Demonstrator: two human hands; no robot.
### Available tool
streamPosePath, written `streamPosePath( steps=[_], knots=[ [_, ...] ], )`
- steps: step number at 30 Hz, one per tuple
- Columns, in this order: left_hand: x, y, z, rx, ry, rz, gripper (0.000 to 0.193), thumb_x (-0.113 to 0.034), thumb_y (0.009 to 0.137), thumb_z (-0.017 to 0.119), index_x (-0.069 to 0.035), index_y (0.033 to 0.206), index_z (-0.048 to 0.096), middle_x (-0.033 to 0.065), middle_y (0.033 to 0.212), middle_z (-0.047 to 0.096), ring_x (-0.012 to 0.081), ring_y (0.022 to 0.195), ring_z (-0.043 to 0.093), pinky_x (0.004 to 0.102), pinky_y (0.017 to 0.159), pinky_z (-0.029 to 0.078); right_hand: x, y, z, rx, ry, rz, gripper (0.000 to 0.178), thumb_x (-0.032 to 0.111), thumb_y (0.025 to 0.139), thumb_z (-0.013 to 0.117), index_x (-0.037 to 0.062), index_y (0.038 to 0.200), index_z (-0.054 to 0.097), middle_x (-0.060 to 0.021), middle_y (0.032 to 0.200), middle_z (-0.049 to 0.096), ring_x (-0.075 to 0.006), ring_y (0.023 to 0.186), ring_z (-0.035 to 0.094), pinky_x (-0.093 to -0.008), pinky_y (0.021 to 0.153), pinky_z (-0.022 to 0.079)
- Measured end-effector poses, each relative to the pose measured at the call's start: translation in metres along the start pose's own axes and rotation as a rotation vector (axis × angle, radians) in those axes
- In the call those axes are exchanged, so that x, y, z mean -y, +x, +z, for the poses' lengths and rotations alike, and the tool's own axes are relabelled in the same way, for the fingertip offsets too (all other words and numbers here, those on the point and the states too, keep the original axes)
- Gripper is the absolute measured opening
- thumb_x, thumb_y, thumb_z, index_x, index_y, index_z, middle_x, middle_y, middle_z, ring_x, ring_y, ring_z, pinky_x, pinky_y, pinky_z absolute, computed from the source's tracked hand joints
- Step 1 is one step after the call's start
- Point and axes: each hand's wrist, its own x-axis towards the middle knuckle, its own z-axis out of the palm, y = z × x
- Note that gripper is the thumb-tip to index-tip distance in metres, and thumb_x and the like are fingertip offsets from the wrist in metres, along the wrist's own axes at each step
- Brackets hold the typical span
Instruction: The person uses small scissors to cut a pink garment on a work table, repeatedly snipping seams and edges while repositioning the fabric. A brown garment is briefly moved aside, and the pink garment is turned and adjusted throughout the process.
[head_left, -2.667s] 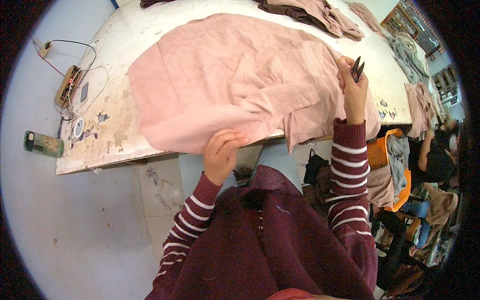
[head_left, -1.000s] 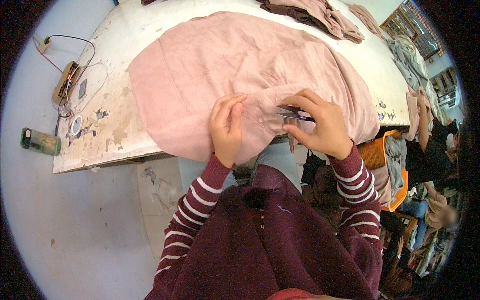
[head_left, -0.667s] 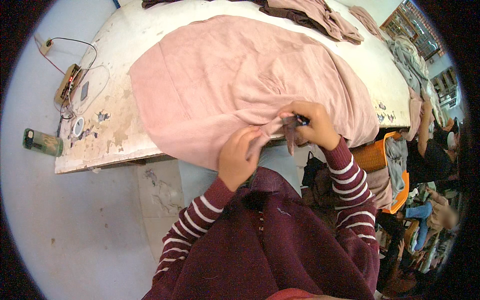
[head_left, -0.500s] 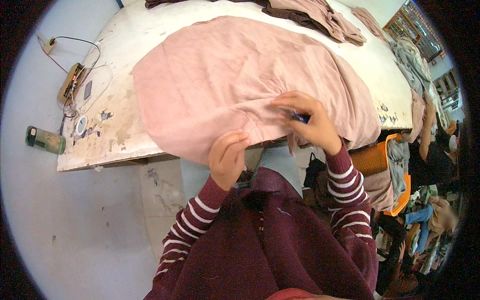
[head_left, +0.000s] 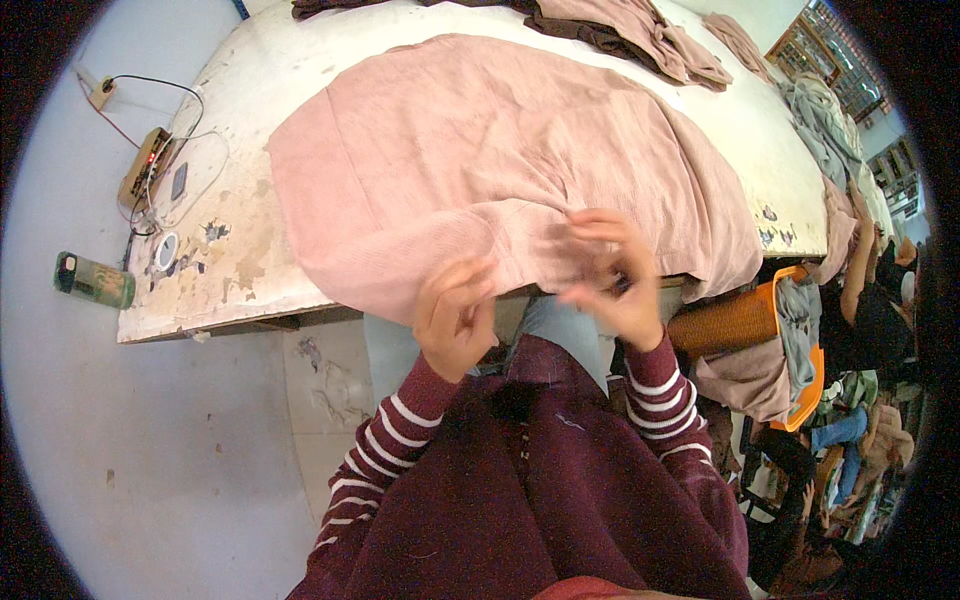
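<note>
A large piece of pink fabric lies spread over the near side of the white table, with creases running toward its front edge. My left hand is closed on the fabric's near edge, its fingers bent and thumb turned inward. To its right, my right hand is curled and smeared by motion, just above the front edge. A small dark tool shows in that palm; it looked partly blue a moment earlier. Its exact kind is too blurred to make out.
The white table has peeling patches. A power strip with cables and a green bottle are at the left. Brown and pink garments lie at the back. An orange basket with cloth stands right; other people sit beyond.
My right hand has come down and slightly nearer to me, off the creased part of the fabric. The left thumb has turned inward; the left hand stays at the edge.
</note>
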Motion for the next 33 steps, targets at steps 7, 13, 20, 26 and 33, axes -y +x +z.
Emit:
streamPosePath(
  steps=[7, 13, 20, 26, 33],
  knots=[
    [-0.005, 0.029, -0.020, 0.205, -0.719, -0.866, 0.008, -0.007, 0.092, 0.057, 0.001, 0.094, 0.059, 0.0046, 0.085, 0.066, 0.0075, 0.079, 0.061, 0.0193, 0.073, 0.046, 0.000, 0.029, -0.028, -0.004, 0.022, 0.437, 0.023, 0.002, 0.080, 0.068, 0.0010, 0.103, 0.067, -0.0031, 0.088, 0.068, -0.0089, 0.077, 0.062, -0.0231, 0.068, 0.051],
    [-0.006, 0.032, -0.019, 0.207, -0.819, -0.970, 0.007, -0.008, 0.094, 0.057, 0.000, 0.094, 0.058, 0.0025, 0.087, 0.065, 0.0042, 0.079, 0.058, 0.0182, 0.071, 0.046, 0.032, 0.024, -0.025, -0.056, -0.526, -0.092, 0.037, 0.008, 0.075, 0.074, 0.0015, 0.111, 0.067, -0.0100, 0.093, 0.066, -0.0163, 0.082, 0.060, -0.0242, 0.074, 0.045],
    [-0.012, 0.032, -0.018, 0.194, -0.910, -0.990, 0.008, -0.009, 0.095, 0.056, -0.002, 0.095, 0.057, 0.0013, 0.084, 0.064, 0.0032, 0.076, 0.056, 0.0174, 0.068, 0.044, 0.055, 0.012, 0.004, 0.285, -0.218, 0.114, 0.027, 0.012, 0.074, 0.078, 0.0025, 0.098, 0.069, -0.0086, 0.090, 0.070, -0.0129, 0.072, 0.065, -0.0240, 0.066, 0.050],
    [-0.012, 0.036, -0.020, 0.227, -0.879, -0.976, 0.007, -0.010, 0.094, 0.057, -0.002, 0.094, 0.058, -0.0007, 0.082, 0.063, 0.0021, 0.074, 0.054, 0.0168, 0.066, 0.043, 0.051, 0.019, 0.007, 0.229, -0.194, -0.038, 0.027, 0.020, 0.076, 0.074, 0.0088, 0.099, 0.069, -0.0096, 0.083, 0.068, -0.0225, 0.069, 0.068, -0.0308, 0.061, 0.052],
    [-0.005, 0.065, -0.005, 0.293, -0.825, -0.924, 0.011, -0.012, 0.093, 0.058, -0.001, 0.095, 0.059, -0.0002, 0.085, 0.062, 0.0030, 0.078, 0.053, 0.0176, 0.069, 0.042, 0.064, 0.020, 0.017, 0.544, -0.288, -0.324, 0.051, 0.005, 0.060, 0.070, 0.0173, 0.109, 0.070, -0.0034, 0.082, 0.054, -0.0188, 0.062, 0.058, -0.0266, 0.057, 0.047]
  ],
)
